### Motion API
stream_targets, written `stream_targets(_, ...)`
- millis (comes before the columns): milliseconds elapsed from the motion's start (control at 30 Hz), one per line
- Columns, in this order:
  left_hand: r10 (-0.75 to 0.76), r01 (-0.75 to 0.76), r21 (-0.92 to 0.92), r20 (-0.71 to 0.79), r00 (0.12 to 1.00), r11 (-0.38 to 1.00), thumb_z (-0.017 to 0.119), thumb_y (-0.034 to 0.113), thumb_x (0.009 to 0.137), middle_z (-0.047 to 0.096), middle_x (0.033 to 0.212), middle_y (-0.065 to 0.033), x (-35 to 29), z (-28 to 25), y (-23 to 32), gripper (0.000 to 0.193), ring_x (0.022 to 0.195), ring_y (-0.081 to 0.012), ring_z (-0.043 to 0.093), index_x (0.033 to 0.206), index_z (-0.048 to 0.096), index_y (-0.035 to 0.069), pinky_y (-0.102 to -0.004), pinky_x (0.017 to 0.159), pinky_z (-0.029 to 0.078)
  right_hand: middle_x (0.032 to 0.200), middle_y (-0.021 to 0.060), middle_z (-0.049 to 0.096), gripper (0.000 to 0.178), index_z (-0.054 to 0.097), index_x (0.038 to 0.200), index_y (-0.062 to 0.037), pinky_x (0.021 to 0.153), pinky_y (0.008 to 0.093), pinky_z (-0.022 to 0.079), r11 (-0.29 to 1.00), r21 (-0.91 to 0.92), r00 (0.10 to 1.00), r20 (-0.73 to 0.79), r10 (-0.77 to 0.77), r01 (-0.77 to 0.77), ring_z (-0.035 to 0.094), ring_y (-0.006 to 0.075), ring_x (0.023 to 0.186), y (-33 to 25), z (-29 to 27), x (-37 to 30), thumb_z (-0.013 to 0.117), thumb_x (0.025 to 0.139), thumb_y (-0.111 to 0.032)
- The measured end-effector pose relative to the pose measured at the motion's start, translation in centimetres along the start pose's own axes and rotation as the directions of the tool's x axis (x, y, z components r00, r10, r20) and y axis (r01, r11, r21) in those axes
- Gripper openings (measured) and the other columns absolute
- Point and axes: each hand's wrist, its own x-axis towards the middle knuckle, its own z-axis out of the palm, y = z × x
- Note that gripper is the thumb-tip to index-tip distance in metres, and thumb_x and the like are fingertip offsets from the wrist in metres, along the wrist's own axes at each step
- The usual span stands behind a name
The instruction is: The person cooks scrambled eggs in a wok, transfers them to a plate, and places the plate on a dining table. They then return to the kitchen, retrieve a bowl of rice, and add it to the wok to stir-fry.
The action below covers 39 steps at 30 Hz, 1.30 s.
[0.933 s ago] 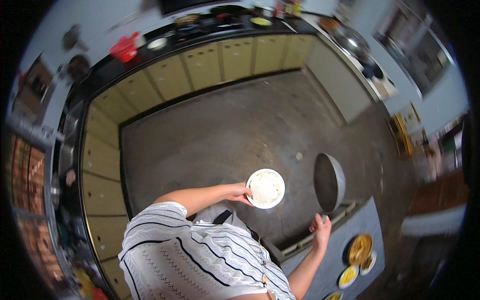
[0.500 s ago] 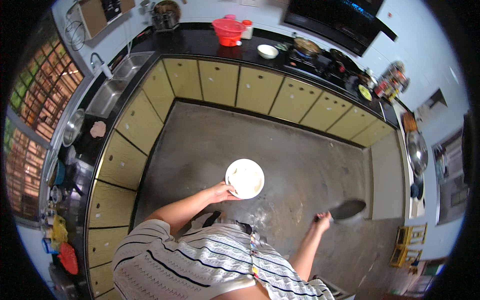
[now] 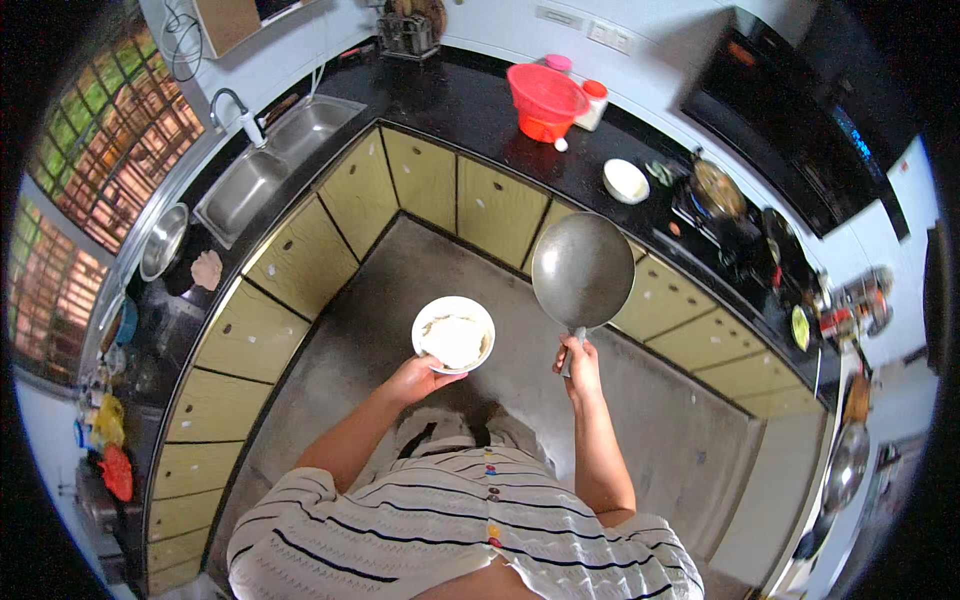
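A white bowl (image 3: 484, 349) with a pale white mass inside is in my left hand (image 3: 418, 379), its fingers closed on the near-left rim. My right hand (image 3: 580, 364) grips the short handle of a round grey metal ladle-like pan (image 3: 584, 268), raised with its shallow inside showing. Bowl and pan are apart, both held above the floor in front of me. What the white stuff is I cannot make out.
A black counter (image 3: 460, 95) runs around the room. On it are a red basin (image 3: 548, 97), a white bowl (image 3: 626, 181) and a wok (image 3: 718, 189) on the stove. The double sink (image 3: 248, 190) lies left, beside a pink cloth (image 3: 206, 270).
My right hand has swung the pan from low at the right up and inward, to the right of the bowl. The bowl has shifted slightly left, and the whole view has turned.
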Motion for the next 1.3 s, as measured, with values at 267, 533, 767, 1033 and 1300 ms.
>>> stream_targets(267,0.099,-0.096,0.023,-0.197,0.975,0.995,0.045,-0.008,0.076,0.041,0.138,-0.0215,13.0,-1.0,13.7,0.066,0.123,-0.0369,0.047,0.139,0.027,-0.004,-0.0471,0.105,0.043,0.06,0.0,0.048,0.014,0.051,0.08,-0.0073,0.047,0.028,0.039,0.984,0.158,0.954,0.299,0.032,-0.083,0.047,0.012,0.052,-6.8,7.0,18.6,0.06,0.086,-0.016)
stream_targets(533,0.123,-0.123,0.017,-0.015,0.992,0.992,0.05,-0.006,0.074,0.045,0.137,-0.0169,36.6,-4.0,30.8,0.068,0.125,-0.034,0.046,0.139,0.03,-0.001,-0.0513,0.107,0.039,0.059,0.0024,0.047,0.023,0.047,0.071,-0.0087,0.053,0.0287,0.039,0.944,0.281,0.973,0.097,-0.209,0.174,0.046,0.0138,0.053,-13.7,13.1,33.2,0.055,0.089,-0.02)
stream_targets(767,0.003,-0.003,-0.001,-0.015,1.0,1.0,0.047,-0.012,0.071,0.043,0.136,-0.0191,50.2,-4.4,39.0,0.072,0.124,-0.036,0.047,0.14,0.028,0.001,-0.0513,0.105,0.042,0.064,0.0005,0.05,0.028,0.045,0.071,-0.0117,0.051,0.0272,0.039,0.934,0.174,0.924,-0.284,-0.256,0.312,0.049,0.0119,0.056,-18.6,14.9,44.9,0.068,0.086,-0.011)
stream_targets(1033,-0.066,0.071,0.056,-0.083,0.994,0.996,0.046,-0.012,0.07,0.041,0.138,-0.0228,56.8,-5.6,42.5,0.071,0.126,-0.0387,0.044,0.138,0.027,-0.006,-0.0499,0.106,0.041,0.07,-0.0008,0.052,0.03,0.046,0.075,-0.0115,0.059,0.0273,0.051,0.931,0.046,0.807,-0.516,-0.288,0.362,0.057,0.0126,0.065,-19.2,14.5,56.6,0.076,0.078,-0.005)
stream_targets(1300,-0.086,0.085,-0.01,-0.158,0.984,0.996,0.042,-0.016,0.075,0.036,0.138,-0.0261,59.4,-7.1,44.6,0.068,0.126,-0.042,0.042,0.14,0.024,-0.004,-0.053,0.105,0.042,0.072,0.0018,0.054,0.035,0.043,0.075,-0.0103,0.057,0.0297,0.051,0.913,0.145,0.789,-0.566,-0.239,0.38,0.057,0.0143,0.063,-19.5,14.0,59.2,0.077,0.075,-0.001)
